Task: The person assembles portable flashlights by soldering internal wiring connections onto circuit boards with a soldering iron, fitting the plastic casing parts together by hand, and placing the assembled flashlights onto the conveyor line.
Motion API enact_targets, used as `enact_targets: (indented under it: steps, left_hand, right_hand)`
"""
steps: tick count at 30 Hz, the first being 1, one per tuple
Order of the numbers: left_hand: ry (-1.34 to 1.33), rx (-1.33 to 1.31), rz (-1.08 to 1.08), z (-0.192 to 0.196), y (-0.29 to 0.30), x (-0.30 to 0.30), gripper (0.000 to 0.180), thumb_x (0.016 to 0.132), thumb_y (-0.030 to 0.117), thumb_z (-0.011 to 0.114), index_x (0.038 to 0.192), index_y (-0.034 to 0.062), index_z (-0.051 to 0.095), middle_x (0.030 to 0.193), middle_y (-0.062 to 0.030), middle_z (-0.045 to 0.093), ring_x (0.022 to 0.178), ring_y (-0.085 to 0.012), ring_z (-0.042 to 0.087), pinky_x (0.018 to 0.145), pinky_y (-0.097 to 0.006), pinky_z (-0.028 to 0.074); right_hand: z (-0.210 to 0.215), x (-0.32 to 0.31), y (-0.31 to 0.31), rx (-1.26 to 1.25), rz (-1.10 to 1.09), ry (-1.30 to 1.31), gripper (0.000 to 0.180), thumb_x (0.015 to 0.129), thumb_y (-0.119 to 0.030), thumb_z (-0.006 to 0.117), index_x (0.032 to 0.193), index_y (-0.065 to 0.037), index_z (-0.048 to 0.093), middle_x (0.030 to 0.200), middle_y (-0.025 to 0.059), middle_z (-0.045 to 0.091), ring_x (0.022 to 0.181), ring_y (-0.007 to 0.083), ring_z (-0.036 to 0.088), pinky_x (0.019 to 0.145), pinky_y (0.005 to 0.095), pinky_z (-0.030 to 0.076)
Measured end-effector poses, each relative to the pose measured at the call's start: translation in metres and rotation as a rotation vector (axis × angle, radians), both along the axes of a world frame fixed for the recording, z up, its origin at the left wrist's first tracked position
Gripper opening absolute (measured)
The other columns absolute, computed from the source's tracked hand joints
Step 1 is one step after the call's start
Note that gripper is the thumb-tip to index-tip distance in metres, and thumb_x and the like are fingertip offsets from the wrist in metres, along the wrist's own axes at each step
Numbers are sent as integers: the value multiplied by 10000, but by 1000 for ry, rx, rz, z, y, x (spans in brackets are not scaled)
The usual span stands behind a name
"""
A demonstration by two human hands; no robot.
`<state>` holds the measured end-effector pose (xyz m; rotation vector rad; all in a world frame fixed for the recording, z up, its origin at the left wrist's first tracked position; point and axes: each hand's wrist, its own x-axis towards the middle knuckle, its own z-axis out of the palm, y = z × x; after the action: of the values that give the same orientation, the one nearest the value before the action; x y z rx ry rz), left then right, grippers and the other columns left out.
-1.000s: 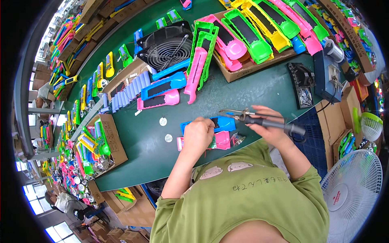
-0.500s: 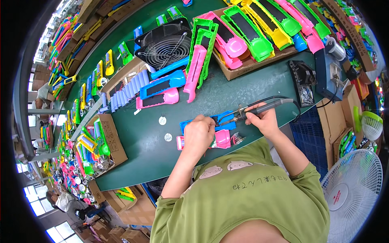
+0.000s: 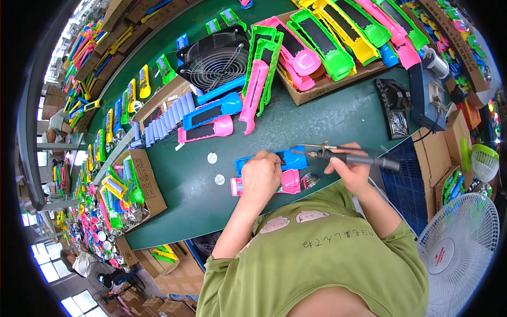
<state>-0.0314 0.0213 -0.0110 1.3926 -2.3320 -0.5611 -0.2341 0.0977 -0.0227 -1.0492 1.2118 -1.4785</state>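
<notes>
My right hand (image 3: 351, 166) is wrapped round the dark handle of a soldering iron (image 3: 377, 159), which has a thin metal tube along its top. Its tip points left, just above the right end of a blue plastic casing (image 3: 297, 160). Over the middle of that casing, my left hand (image 3: 261, 177) has its fingers pinched together; whatever is between them is hidden. Nearer to me lies a pink casing (image 3: 291, 181), partly covered by the left hand. Beside its right end sits a small shiny metal piece (image 3: 310, 181), too small to make out.
A cardboard box (image 3: 301, 96) of coloured casings stands at the back right. Left of it are a black fan (image 3: 216, 63), loose casings and a row of lilac cylinders (image 3: 169, 115). A blue metal unit (image 3: 426, 95) holding a wire spool and a black tray (image 3: 391, 113) stand right.
The soldering iron has drawn back from the left fingers, its tip moving up and right and its handle tilting down on the right. My left hand stays nearly in place.
</notes>
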Motion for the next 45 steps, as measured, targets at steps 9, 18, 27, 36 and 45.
enact_targets:
  steps: [9, 18, 27, 36, 45]
  left_hand:
    - [-39, 24, -4, 1, 1, -1, 84, 638, 30, 605, 714, 35, 641, 710, -118, 596, 590, -260, 595, 546, -348, 467]
    - [-66, 12, -78, 12, 1, 9, 90, 676, 47, 615, 758, 16, 634, 743, -131, 572, 641, -289, 582, 575, -371, 456]
    - [41, -324, -334, 20, 19, 30, 207, 616, 41, 687, 802, 114, 635, 804, -4, 563, 751, -169, 522, 705, -303, 380]
    - [493, -182, 97, -21, 38, 11, 191, 617, 6, 706, 786, 52, 631, 738, -47, 601, 690, -192, 527, 599, -283, 393]
    - [382, -151, 48, -14, 38, 10, 143, 657, 9, 680, 776, 79, 641, 710, -24, 552, 683, -199, 481, 596, -293, 377]
  right_hand:
    - [1, 39, 2, -188, 270, 620, 714, 663, -157, 739, 1239, -70, 326, 988, 105, 577, 954, 265, 562, 1047, 530, 123]
    - [-6, 42, -2, -264, 289, 659, 721, 669, -135, 726, 1253, -75, 309, 998, 113, 561, 931, 290, 561, 1035, 558, 129]
    - [0, 21, -29, -252, 296, 705, 740, 649, -128, 730, 1240, -99, 286, 857, 87, 627, 844, 310, 599, 1027, 565, 144]
    - [-1, 23, -24, -202, 246, 636, 664, 654, -120, 731, 1191, -87, 342, 861, 88, 628, 780, 274, 622, 1036, 533, 167]
    - [16, 10, 25, -279, -3, 691, 243, 720, -47, 662, 932, -10, 547, 675, 52, 635, 626, 159, 610, 1006, 528, 239]
